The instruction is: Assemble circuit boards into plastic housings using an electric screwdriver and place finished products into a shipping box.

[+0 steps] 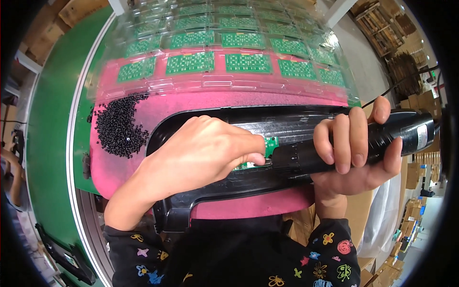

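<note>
A long black plastic housing [287,115] lies across the pink mat, its hollow side up. Inside it sits a green circuit board [271,142], partly covered by my left hand [205,148]. That hand's thumb and forefinger are pinched together at the tip of a black electric screwdriver [294,155]; whatever they hold is too small to make out. My right hand [354,153] is wrapped round the screwdriver's body, which lies nearly level with its tip pointing left at the board.
Left of the housing is a heap of small black screws [119,126] on the pink mat [253,203]. Clear plastic trays [205,84] with several green boards stand behind. Another black housing [67,256] lies at lower left on a green surface. A cable [401,82] runs at right.
</note>
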The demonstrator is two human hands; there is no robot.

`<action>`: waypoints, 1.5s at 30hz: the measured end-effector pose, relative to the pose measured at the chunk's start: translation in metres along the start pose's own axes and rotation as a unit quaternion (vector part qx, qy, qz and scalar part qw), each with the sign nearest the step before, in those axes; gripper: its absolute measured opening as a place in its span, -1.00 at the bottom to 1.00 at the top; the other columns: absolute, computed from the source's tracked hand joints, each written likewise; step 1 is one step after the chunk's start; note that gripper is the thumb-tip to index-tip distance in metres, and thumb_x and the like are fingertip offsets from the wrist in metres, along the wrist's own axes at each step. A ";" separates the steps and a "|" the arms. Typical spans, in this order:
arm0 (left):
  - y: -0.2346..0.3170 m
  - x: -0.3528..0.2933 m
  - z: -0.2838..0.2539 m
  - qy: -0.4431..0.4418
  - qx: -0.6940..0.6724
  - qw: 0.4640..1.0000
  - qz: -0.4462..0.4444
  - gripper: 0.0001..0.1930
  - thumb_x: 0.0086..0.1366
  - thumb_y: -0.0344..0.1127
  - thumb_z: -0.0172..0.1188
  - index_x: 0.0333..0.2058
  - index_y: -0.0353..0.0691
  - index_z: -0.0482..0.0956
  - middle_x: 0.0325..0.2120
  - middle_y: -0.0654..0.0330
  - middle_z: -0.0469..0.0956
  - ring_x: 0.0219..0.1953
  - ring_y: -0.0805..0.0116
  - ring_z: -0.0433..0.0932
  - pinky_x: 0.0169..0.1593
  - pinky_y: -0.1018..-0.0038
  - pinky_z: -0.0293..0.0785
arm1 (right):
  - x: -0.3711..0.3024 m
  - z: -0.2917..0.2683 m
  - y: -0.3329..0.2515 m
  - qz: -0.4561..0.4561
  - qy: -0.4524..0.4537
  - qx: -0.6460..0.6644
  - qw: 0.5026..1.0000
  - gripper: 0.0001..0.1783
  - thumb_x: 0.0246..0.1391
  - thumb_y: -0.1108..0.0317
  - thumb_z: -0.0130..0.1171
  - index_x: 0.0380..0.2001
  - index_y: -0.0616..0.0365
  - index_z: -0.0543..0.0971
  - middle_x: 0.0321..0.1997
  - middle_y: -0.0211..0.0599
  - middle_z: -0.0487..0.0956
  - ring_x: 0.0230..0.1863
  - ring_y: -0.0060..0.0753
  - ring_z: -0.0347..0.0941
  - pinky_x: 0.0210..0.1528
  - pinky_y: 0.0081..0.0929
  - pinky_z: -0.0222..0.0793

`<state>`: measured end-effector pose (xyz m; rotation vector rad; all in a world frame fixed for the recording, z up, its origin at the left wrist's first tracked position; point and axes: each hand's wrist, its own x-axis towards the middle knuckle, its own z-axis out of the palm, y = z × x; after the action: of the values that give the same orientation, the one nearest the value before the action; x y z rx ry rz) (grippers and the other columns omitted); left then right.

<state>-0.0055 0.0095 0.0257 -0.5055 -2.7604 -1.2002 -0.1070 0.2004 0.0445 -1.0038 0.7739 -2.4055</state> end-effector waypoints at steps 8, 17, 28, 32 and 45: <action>-0.007 -0.001 0.004 0.030 -0.055 0.998 -0.008 -0.85 0.15 -0.34 0.34 -0.35 -0.26 0.59 -0.51 0.12 0.61 -0.48 0.09 0.59 -0.38 0.33 0.52 | 0.000 0.000 -0.013 -0.067 -0.005 0.018 0.998 -0.68 0.24 0.13 0.05 -0.12 0.10 0.30 -0.59 -0.51 0.37 -0.66 -0.64 0.29 -0.49 -0.58 0.29; -0.003 -0.001 0.003 0.004 -0.013 1.000 0.010 -0.79 0.05 -0.31 0.42 -0.36 -0.25 0.64 -0.50 0.13 0.62 -0.45 0.08 0.61 -0.38 0.33 0.54 | -0.009 0.011 -0.005 -0.133 0.008 -0.059 0.989 -0.64 0.17 0.12 0.17 -0.14 0.04 0.29 -0.68 -0.54 0.37 -0.74 -0.69 0.27 -0.62 -0.67 0.27; -0.004 0.000 0.004 0.004 -0.061 0.998 0.035 -0.86 0.08 -0.39 0.40 -0.39 -0.28 0.65 -0.50 0.13 0.64 -0.46 0.14 0.64 -0.39 0.36 0.55 | -0.011 0.011 -0.007 -0.166 -0.055 -0.072 0.982 -0.58 0.16 0.18 0.20 -0.10 0.16 0.26 -0.64 -0.49 0.45 -0.78 -0.70 0.32 -0.69 -0.73 0.36; -0.005 0.001 0.004 -0.013 -0.114 0.992 0.043 -0.89 0.11 -0.44 0.37 -0.38 -0.30 0.64 -0.51 0.12 0.64 -0.45 0.16 0.65 -0.40 0.39 0.55 | -0.011 0.011 -0.004 -0.174 -0.074 -0.060 0.980 -0.57 0.17 0.19 0.20 -0.09 0.17 0.26 -0.64 -0.48 0.46 -0.77 -0.70 0.33 -0.69 -0.74 0.38; -0.011 0.002 -0.002 0.110 -0.021 0.993 -0.023 -0.91 0.16 -0.52 0.27 -0.32 -0.33 0.61 -0.49 0.06 0.60 -0.50 0.19 0.61 -0.38 0.38 0.50 | 0.001 -0.003 -0.023 0.081 -0.110 -0.170 0.976 -0.48 -0.03 0.15 0.37 -0.19 -0.01 0.23 -0.72 -0.45 0.41 -0.80 -0.54 0.32 -0.72 -0.57 0.27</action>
<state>-0.0109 0.0017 0.0196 -0.2948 -2.5787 -1.2451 -0.1140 0.2184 0.0579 -1.2586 1.1592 -2.0210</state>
